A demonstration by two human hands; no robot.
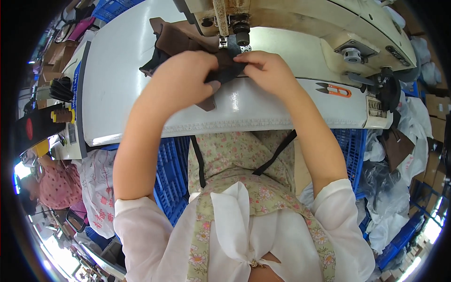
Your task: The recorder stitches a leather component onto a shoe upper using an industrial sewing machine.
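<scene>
White blouse (145,230) and floral apron (268,199) lie nearest the camera, before the front edge of the surface (112,84). Over it, the left hand's (185,77) fingers and thumb close on brown and black cloth (178,40), while the right hand (270,73) pinches the cloth's right margin between finger and thumb. This cloth sits left of the surface's middle, well back from the front edge, bunched at the presser foot (223,42); whether the needle is down I cannot tell. Guiding it well, I judge, calls for layers held flat, edges matched, light even tension, fingers clear of the foot, and loose folds at left free to slide. Farther out, orange-handled snips (334,90) lie toward the surface's right front corner, before the sewing machine (300,14); a blue crate (171,178) stands below the front edge.
</scene>
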